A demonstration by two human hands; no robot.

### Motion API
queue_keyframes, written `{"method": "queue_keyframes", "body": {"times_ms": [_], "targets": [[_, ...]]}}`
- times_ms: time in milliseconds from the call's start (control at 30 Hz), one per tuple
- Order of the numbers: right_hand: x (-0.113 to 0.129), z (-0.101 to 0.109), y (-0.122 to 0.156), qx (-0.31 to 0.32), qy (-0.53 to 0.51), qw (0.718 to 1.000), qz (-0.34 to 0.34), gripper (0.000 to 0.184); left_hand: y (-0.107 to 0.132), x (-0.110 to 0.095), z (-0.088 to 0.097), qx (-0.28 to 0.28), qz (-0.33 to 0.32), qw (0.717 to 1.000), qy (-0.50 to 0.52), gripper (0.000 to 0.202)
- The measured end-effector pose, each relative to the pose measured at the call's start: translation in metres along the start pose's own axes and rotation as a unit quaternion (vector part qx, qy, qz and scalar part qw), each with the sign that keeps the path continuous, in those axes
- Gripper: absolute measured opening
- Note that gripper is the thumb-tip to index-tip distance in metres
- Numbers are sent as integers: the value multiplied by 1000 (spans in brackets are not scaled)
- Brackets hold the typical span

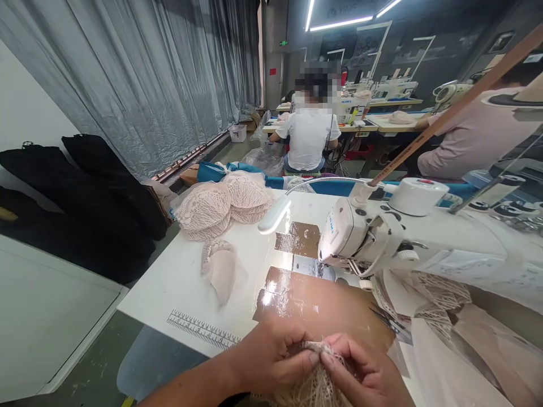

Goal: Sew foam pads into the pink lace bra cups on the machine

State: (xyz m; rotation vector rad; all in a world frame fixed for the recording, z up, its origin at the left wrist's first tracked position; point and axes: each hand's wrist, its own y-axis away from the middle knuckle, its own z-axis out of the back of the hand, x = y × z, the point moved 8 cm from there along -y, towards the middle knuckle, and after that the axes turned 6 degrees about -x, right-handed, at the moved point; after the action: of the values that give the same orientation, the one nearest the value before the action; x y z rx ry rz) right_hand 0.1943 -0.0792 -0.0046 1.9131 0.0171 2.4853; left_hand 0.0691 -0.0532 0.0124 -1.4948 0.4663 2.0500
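Both my hands meet at the bottom edge of the view, over the front of the white sewing table point(178, 282). My left hand point(271, 359) and my right hand point(365, 370) are closed, pinching the top of a beige lace piece point(316, 384) between thumbs and fingers. The lace hangs down out of view below them. A white sewing machine point(373, 232) stands just beyond my hands, its head over brown taped patches point(314, 299). One single lace cup point(223, 265) lies on the table to the left.
A stack of lace cups point(224, 203) sits at the table's far left corner. More lace fabric point(441, 305) lies under the machine arm at right. Black bags point(85, 198) lie on the floor left. A person in white point(309, 135) sits ahead; another in pink point(470, 141) at right.
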Motion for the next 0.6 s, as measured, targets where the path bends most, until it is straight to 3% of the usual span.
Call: {"method": "queue_keyframes", "body": {"times_ms": [167,300,400,600], "targets": [[-14,11,-3,-15,-42,998,-50,30,-4,2,-1,-7,-13,1000,13,24],[-12,5,-6,34,-62,995,-71,37,-8,9,-7,-1,13,1000,27,30],[-8,3,-8,64,-35,994,-76,41,-9,18,-11,9,62,993,102,39],[-6,7,-8,71,-26,993,-88,45,-8,23,-17,45,125,951,280,43]]}}
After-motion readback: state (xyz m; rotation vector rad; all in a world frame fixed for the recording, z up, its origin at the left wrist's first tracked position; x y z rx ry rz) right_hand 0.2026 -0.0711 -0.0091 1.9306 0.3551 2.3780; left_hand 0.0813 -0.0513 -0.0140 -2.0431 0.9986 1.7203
